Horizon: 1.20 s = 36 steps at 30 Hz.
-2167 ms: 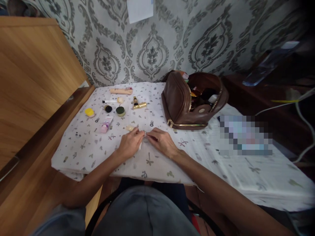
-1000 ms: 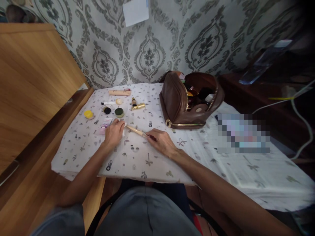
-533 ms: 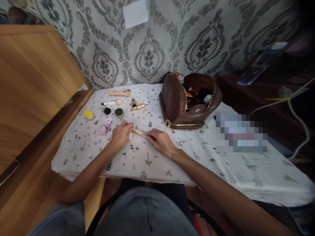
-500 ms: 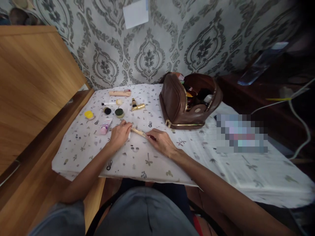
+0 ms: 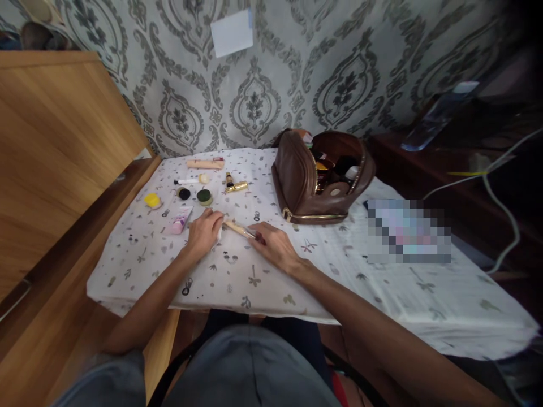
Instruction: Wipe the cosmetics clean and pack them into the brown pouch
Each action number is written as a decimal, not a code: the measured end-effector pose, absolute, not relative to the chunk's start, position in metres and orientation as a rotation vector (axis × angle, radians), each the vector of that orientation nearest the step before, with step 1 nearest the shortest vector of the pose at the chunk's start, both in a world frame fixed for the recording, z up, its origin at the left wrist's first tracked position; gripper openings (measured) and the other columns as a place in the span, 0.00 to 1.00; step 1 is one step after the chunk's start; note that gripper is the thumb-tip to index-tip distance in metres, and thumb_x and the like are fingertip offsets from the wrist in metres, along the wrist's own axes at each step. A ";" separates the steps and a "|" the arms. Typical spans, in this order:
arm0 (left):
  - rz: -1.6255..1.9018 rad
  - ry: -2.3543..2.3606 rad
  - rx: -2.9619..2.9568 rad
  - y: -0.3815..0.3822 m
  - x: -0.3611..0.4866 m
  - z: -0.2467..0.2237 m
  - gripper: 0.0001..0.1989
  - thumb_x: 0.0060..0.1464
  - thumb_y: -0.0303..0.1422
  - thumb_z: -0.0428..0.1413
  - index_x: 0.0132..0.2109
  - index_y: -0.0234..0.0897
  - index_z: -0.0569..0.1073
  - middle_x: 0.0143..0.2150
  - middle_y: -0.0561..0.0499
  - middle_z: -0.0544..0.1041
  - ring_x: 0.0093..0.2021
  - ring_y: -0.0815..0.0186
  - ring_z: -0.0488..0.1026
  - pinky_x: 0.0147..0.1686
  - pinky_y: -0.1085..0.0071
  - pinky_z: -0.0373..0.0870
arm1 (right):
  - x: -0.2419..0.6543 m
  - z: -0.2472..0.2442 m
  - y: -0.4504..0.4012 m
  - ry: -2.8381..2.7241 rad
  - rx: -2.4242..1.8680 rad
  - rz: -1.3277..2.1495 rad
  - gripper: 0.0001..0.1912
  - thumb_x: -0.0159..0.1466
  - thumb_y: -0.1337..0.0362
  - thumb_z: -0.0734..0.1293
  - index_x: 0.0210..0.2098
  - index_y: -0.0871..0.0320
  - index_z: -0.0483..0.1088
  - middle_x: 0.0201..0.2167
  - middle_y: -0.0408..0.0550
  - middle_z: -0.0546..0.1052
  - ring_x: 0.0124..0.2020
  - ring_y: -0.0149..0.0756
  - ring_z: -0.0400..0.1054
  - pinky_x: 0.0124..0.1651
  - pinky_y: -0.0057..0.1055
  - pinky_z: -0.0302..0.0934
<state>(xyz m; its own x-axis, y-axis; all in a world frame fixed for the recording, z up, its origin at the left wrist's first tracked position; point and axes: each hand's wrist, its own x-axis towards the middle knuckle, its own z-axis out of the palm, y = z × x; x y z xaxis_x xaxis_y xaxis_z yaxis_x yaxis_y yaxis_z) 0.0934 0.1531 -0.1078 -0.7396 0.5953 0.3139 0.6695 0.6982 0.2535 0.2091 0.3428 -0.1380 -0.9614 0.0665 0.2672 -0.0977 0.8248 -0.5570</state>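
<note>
Between my two hands, low over the cloth, lies a slim makeup brush (image 5: 236,227) with a beige handle and a silvery part towards the right. My left hand (image 5: 205,230) is closed round its left end, and a bit of something white shows under those fingers. The fingers of my right hand (image 5: 274,243) pinch the right end, where a dark reddish tip is partly hidden. Just left of my left hand is a pink tube (image 5: 180,219). Beyond it are a dark-lidded jar (image 5: 204,196), a black-topped pot (image 5: 184,194) and a gold tube (image 5: 236,187).
An unzipped brown makeup bag (image 5: 311,186) stands behind my right hand. A yellow-lidded pot (image 5: 153,200), a white-handled brush (image 5: 190,181) and a peach tube (image 5: 205,164) lie at the back left. A blurred-out flat item (image 5: 407,229) is at right. A wooden panel (image 5: 63,130) borders the left.
Both hands keep their hold on the brush with barely any movement. The whole view has shifted slightly, and the brush's silvery part shows a little more clearly.
</note>
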 end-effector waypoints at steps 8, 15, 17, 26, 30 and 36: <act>-0.595 -2.622 -1.326 0.173 0.130 -0.114 0.13 0.66 0.35 0.47 0.48 0.43 0.76 0.43 0.49 0.74 0.42 0.64 0.74 0.40 0.70 0.69 | 0.212 -0.136 0.343 -2.734 0.056 0.785 0.11 0.70 0.65 0.60 0.44 0.58 0.75 0.38 0.50 0.77 0.37 0.36 0.71 0.40 0.29 0.61; -0.531 -2.683 -1.234 0.176 0.112 -0.117 0.13 0.66 0.35 0.47 0.48 0.44 0.76 0.42 0.50 0.73 0.42 0.64 0.74 0.40 0.70 0.68 | 0.213 -0.128 0.340 -2.875 -0.029 0.569 0.11 0.67 0.60 0.65 0.47 0.55 0.74 0.46 0.51 0.74 0.40 0.37 0.72 0.36 0.29 0.61; -0.490 -2.692 -1.194 0.173 0.103 -0.114 0.13 0.66 0.35 0.47 0.48 0.43 0.76 0.42 0.49 0.74 0.41 0.63 0.74 0.39 0.70 0.67 | 0.212 -0.128 0.341 -2.894 -0.080 0.570 0.10 0.68 0.61 0.65 0.46 0.56 0.75 0.44 0.51 0.75 0.39 0.38 0.72 0.36 0.29 0.60; -0.829 -2.588 -1.070 0.171 0.091 -0.100 0.12 0.64 0.34 0.49 0.46 0.40 0.76 0.42 0.48 0.77 0.45 0.61 0.74 0.47 0.67 0.68 | 0.210 -0.127 0.347 -2.699 -0.082 0.939 0.11 0.67 0.64 0.63 0.44 0.57 0.77 0.32 0.47 0.80 0.32 0.35 0.71 0.36 0.29 0.59; -0.722 -2.614 -1.360 0.184 0.118 -0.108 0.12 0.65 0.35 0.48 0.48 0.44 0.76 0.42 0.50 0.75 0.44 0.63 0.74 0.45 0.69 0.69 | 0.208 -0.131 0.349 -2.655 -0.041 0.934 0.11 0.66 0.65 0.63 0.40 0.57 0.78 0.31 0.48 0.80 0.31 0.35 0.71 0.36 0.28 0.59; -0.575 -2.731 -1.119 0.179 0.089 -0.113 0.12 0.64 0.33 0.48 0.45 0.42 0.76 0.42 0.47 0.75 0.41 0.61 0.74 0.40 0.67 0.68 | 0.207 -0.133 0.350 -2.614 -0.090 1.082 0.11 0.64 0.64 0.64 0.39 0.58 0.79 0.26 0.45 0.78 0.27 0.32 0.68 0.33 0.28 0.58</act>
<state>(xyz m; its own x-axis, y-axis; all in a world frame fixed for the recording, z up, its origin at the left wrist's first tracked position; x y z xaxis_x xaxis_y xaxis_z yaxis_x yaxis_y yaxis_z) 0.0889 0.1789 -0.1134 -0.7152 0.6473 0.2635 0.6986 0.6515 0.2958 0.2073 0.3503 -0.1332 -0.9500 0.1740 0.2592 -0.0600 0.7130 -0.6986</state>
